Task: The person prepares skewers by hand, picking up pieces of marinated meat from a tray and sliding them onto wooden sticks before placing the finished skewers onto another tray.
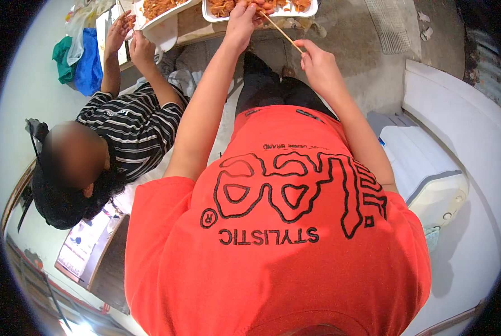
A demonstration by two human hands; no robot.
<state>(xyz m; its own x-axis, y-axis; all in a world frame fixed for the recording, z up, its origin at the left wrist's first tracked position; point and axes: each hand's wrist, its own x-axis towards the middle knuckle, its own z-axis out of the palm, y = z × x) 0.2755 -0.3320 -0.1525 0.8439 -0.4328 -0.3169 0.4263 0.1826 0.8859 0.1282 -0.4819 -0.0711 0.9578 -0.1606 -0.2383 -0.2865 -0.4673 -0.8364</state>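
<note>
At the top of the head view, my left hand (243,21) is over a white tray (210,17) of reddish-orange marinated food pieces (221,7), probably meat. Its fingers pinch around a piece at the upper end of a thin wooden skewer (280,31); the skewer's tip is hidden there. Lower and to the right, my right hand (318,63) grips the other end of that skewer between thumb and fingers. The stick slants down from left hand to right, above my dark trousers (263,86).
To my left sits a co-worker in a striped shirt (128,126), hands (128,38) raised with a stick beside a second food tray (170,12). Both trays rest on a table (204,33). Blue and green plastic bags (86,63) hang at the wall. A white cooler-like box (422,164) stands right.
</note>
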